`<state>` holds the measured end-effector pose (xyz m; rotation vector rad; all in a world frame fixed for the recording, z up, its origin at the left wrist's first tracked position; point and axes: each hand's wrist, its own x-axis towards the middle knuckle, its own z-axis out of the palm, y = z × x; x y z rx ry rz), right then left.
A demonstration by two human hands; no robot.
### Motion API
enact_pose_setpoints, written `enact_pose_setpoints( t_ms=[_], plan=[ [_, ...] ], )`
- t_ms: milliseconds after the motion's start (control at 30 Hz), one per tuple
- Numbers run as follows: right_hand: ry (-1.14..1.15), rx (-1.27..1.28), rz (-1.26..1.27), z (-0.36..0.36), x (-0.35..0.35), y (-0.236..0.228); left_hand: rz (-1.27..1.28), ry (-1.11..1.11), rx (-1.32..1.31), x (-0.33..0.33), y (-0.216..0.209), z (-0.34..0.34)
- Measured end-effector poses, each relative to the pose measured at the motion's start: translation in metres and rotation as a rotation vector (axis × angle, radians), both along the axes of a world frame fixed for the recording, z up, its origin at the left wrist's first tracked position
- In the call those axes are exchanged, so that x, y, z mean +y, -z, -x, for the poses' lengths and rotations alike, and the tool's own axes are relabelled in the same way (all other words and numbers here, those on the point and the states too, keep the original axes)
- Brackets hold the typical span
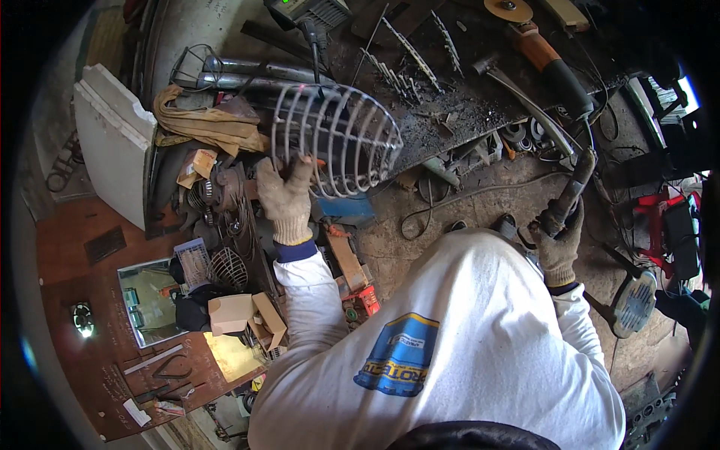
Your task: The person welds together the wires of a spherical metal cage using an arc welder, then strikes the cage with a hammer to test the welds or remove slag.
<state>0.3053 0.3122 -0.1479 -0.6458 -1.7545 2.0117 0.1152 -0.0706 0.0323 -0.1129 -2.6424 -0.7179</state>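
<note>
- Because the wire cage [365, 139] looks like bare metal bar, you can probably expect it to be stiff and fairly light for its size — mostly gaps.
- Its smooth bars may slip or turn under a glove; the joints could be its weak spots, so your best hold is likely the thicker rim at the wide end.
- You have it at the near edge of the workbench [491, 116], rounded end pointing right; what bears its weight is unclear.
- Your gloved left hand [286, 193] is closed on the cage's near left edge, thumb and fingers pinching — how tightly, you can't tell.
- Your gloved right hand [561, 251] wraps a dark tool [574, 186], well apart from the cage.
</note>
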Motion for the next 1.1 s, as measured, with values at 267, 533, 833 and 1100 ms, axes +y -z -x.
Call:
enact_pose_setpoints(
  t_ms=[267,533,833,1100],
  plan=[
    [-0.062,0.022,-0.080,-0.009,-0.001,0.003,-1.388,-0.165,-0.275,-0.012,0.037,0.015],
    [-0.093,0.060,0.020,-0.010,-0.005,0.003,-1.702,-0.146,-0.344,-0.026,0.066,0.023],
    [-0.108,-0.043,-0.111,-0.014,-0.016,-0.015,-1.739,-0.348,-0.399,-0.027,0.092,0.020],
    [-0.093,-0.046,-0.164,-0.020,-0.018,-0.009,-1.889,-0.401,-0.475,-0.023,0.121,0.017]
  ],
)
